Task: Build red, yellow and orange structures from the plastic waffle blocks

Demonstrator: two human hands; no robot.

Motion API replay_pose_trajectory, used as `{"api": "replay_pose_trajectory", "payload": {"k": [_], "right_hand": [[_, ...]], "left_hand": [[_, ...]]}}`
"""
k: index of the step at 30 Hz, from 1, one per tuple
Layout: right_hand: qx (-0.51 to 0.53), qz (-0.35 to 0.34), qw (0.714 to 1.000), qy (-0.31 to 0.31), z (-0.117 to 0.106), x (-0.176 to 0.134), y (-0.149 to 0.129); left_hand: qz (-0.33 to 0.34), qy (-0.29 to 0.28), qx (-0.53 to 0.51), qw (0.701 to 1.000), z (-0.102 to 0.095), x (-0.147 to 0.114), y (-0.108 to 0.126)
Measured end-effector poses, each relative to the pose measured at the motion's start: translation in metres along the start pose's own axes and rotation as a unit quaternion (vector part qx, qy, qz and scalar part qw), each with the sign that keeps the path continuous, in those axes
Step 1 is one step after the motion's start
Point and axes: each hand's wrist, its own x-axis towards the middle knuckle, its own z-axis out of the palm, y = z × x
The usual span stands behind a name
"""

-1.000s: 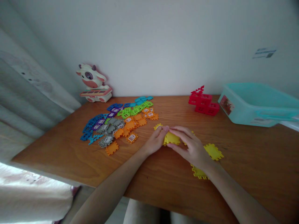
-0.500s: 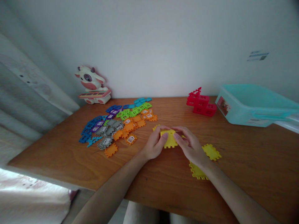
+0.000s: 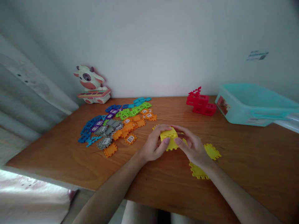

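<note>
Between my hands I hold yellow interlocking tiles [image 3: 172, 143], two of them meeting at an angle along a toothed edge. My left hand [image 3: 155, 144] grips their left side, thumb on the near face and fingers over the top. On the right side, my right hand [image 3: 192, 149] pinches them the same way. Under my right wrist lies a larger yellow tile [image 3: 197, 170], partly covered. Another yellow tile [image 3: 212, 151] rests flat just right of that hand. More yellow edges show behind my hands, mostly hidden.
Left of my hands spread orange tiles [image 3: 129, 126], grey tiles [image 3: 109, 129], green tiles [image 3: 133, 111] and blue tiles [image 3: 90, 126]. A cow toy with a keyboard [image 3: 93, 85] stands at the back left. At the back right are a red tile construction [image 3: 201, 104] and a turquoise bin [image 3: 245, 113].
The yellow tiles have tipped in my hands, so an upper face and the toothed joint now show. Both hands stay in nearly the same place; the loose tiles lie as before.
</note>
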Motion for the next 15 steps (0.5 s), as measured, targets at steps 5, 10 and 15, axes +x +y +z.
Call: {"api": "replay_pose_trajectory", "payload": {"k": [5, 10, 15], "right_hand": [[-0.021, -0.018, 1.000, 0.010, 0.000, 0.000, -0.003], [-0.055, -0.036, 0.998, 0.020, 0.000, 0.000, -0.009], [-0.081, -0.040, 0.995, 0.044, 0.002, 0.001, -0.012]], "left_hand": [[0.014, -0.006, 0.006, 1.000, 0.001, 0.000, 0.001], [0.014, -0.007, -0.013, 1.000, 0.002, -0.002, 0.000], [-0.015, 0.003, -0.046, 0.999, 0.002, 0.000, 0.004]]}}
